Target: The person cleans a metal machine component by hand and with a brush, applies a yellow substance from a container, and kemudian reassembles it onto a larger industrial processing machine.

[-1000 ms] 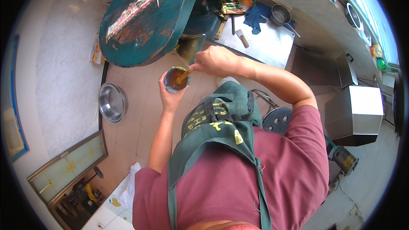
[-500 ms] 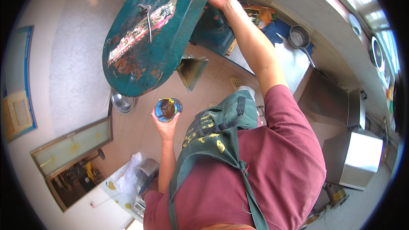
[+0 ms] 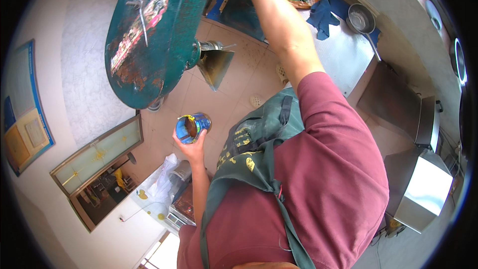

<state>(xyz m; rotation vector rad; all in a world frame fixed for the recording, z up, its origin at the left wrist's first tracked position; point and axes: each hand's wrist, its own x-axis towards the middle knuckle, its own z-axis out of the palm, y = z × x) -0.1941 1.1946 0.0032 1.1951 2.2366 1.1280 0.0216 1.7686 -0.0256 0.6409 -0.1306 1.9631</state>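
Wrapped around a blue can, my left hand grips it at waist height, in front of the apron. The can tilts, its open mouth showing something dark brown inside. My right arm reaches up and forward past the top edge of the picture, so the hand is cut off. Left of that arm stands a large green machine housing with rust patches, a torn label and a bent metal rod. A metal chute sticks out at its lower side, above and beyond the can.
To the right, a metal table carries a blue cloth and a long-handled pot. Steel cabinets stand at the far right. A counter with a white plastic bag is at lower left, near a glass-panelled frame.
The view has shifted, and the machine sits further up and left. My right hand has gone out of the top of the picture. The can in my left hand is tilted more sideways.
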